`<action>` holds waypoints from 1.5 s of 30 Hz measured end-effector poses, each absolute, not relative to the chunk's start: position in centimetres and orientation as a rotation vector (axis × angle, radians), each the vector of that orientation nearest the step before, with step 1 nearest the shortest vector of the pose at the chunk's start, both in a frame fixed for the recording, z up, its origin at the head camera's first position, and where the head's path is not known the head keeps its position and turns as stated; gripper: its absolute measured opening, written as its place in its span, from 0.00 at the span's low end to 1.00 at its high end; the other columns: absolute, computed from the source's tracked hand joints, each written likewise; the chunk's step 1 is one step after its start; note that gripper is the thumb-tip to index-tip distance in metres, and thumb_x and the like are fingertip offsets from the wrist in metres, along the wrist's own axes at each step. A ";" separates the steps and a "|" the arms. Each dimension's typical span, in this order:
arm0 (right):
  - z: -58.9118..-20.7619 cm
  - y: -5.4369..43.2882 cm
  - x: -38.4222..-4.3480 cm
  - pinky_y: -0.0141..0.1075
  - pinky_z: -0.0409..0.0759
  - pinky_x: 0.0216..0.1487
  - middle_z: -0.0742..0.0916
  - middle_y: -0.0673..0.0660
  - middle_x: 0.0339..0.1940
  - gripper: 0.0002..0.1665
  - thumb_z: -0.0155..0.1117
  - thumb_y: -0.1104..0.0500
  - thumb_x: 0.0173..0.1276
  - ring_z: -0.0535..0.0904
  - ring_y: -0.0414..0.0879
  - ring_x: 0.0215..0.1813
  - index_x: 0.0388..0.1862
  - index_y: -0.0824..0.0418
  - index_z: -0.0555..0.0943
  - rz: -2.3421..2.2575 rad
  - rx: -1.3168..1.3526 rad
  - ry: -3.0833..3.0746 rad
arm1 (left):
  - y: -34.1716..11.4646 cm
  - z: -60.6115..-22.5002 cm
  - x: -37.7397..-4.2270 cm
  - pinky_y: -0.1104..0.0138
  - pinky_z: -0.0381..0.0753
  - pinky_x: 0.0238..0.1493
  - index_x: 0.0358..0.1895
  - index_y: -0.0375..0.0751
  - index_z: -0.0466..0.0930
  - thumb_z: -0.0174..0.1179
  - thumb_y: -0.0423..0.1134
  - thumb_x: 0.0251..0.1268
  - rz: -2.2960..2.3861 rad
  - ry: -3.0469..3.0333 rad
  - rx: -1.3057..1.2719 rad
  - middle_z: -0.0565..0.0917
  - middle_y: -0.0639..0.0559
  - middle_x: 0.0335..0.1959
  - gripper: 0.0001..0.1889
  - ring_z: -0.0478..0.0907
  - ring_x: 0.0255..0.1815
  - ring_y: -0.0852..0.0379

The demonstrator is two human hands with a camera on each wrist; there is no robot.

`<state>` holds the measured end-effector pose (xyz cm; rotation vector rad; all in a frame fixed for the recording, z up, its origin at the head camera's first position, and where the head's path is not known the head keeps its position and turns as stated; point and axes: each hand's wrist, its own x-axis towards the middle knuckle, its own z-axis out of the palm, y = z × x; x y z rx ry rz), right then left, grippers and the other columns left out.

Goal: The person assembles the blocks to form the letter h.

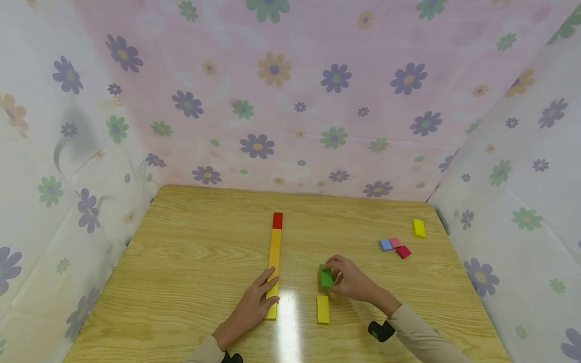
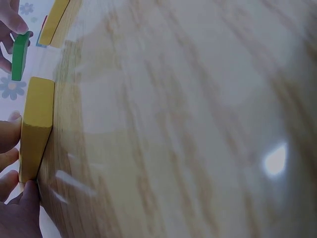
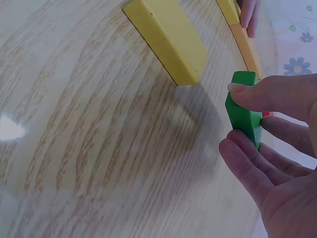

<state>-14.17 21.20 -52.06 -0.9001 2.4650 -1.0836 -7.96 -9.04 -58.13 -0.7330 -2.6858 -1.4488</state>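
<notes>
A straight row of blocks runs away from me on the table: yellow block nearest, then orange blocks, with a red block at the far end. My left hand lies across the near part of the row, fingers extended over it and touching the yellow block. To the right, my right hand pinches a green block between thumb and fingertips; in the right wrist view the green block stands tilted in that grip. A separate yellow block lies just nearer than the green one.
Farther right lie a blue block, a pink block, a dark red block and a yellow block. Flowered cloth walls in the wooden table at the back and both sides.
</notes>
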 end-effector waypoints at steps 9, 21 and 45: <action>-52.6 20.9 -14.0 0.36 0.82 0.37 0.74 0.59 0.53 0.25 0.72 0.68 0.54 0.77 0.50 0.38 0.52 0.69 0.77 -1.077 -0.830 2.454 | -9.0 -58.1 -7.9 0.49 0.66 0.62 0.66 0.31 0.66 0.60 0.35 0.65 -1.467 -2.727 -0.707 0.57 0.41 0.73 0.27 0.51 0.73 0.41; -53.3 20.9 -13.9 0.37 0.82 0.37 0.74 0.63 0.53 0.25 0.73 0.68 0.54 0.78 0.50 0.37 0.52 0.70 0.77 -1.128 -0.845 2.416 | -9.0 -58.4 -8.0 0.48 0.66 0.62 0.67 0.33 0.66 0.59 0.38 0.66 -1.459 -2.724 -0.706 0.57 0.42 0.73 0.28 0.51 0.73 0.42; -53.5 20.7 -13.9 0.34 0.77 0.36 0.73 0.62 0.56 0.23 0.69 0.65 0.59 0.74 0.47 0.39 0.53 0.67 0.78 -0.959 -0.841 2.461 | -9.1 -59.1 -8.2 0.47 0.66 0.61 0.66 0.33 0.67 0.59 0.40 0.67 -1.442 -2.702 -0.708 0.57 0.42 0.73 0.27 0.51 0.73 0.41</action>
